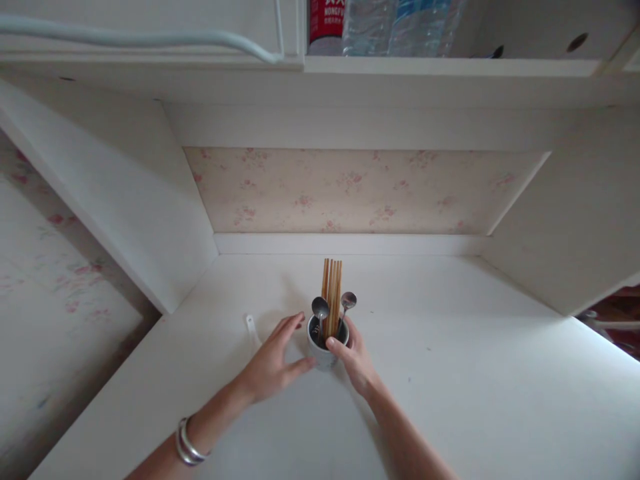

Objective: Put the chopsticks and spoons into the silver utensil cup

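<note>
A small white cup (323,358) stands on the white desk (450,373) and holds several wooden chopsticks (332,293) and two metal spoons (320,308), all upright. My right hand (356,360) wraps round the cup's right side, thumb at its rim. My left hand (273,363) lies just left of the cup with fingers stretched out, thumb touching the cup's base. A silver bangle (187,443) sits on my left wrist.
A small white object (251,328) lies on the desk left of my left hand. Floral paper (350,190) lines the back of the alcove. White side panels close it in left and right. Water bottles (395,27) stand on the shelf above.
</note>
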{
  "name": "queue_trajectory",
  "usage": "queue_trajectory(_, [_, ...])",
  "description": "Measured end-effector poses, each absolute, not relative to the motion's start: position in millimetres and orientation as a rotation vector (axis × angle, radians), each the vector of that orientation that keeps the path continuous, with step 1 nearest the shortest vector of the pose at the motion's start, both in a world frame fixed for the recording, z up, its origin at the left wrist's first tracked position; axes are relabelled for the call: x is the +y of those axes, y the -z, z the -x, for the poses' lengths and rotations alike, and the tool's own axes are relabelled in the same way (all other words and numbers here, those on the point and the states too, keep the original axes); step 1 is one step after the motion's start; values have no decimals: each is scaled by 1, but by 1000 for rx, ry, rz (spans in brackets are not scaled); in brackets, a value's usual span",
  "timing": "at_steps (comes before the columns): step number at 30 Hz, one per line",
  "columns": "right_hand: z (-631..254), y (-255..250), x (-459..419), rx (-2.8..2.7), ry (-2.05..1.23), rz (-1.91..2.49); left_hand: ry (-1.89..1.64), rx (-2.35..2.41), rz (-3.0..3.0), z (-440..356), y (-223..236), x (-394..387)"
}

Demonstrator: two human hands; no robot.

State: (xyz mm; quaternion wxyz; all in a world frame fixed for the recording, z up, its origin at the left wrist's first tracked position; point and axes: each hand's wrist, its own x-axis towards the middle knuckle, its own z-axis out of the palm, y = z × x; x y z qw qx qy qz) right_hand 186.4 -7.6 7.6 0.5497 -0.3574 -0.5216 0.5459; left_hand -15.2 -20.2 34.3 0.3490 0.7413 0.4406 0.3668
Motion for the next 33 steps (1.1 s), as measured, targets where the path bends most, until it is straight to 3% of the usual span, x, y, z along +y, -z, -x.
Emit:
queue_trajectory(4, [-187, -6, -6, -1243, -1307, 851, -640, 1345, -2294, 62, -45, -2])
queue_trajectory(10, [-186, -3, -5, -1235, -1337, 822, -34, 1132, -2715, 95, -55, 18])
queue_trajectory(18, [-186, -10, -8, -1254, -1315, 825, 173, 1159, -2790, 89, -51, 19])
queue_trajectory(22, [-186, -11, -6, -1236, -1327, 777, -8, 1338, -2672, 86, -72, 23])
queue_trajectory(27, [-184, -5, -3, -1184, -1384, 726, -670, 1548, -2165, 64, -116, 20])
queue_trajectory(33, [-185, -5, -3, -1189, -1377, 702, -1203, 1372, -1531, 9, -129, 6])
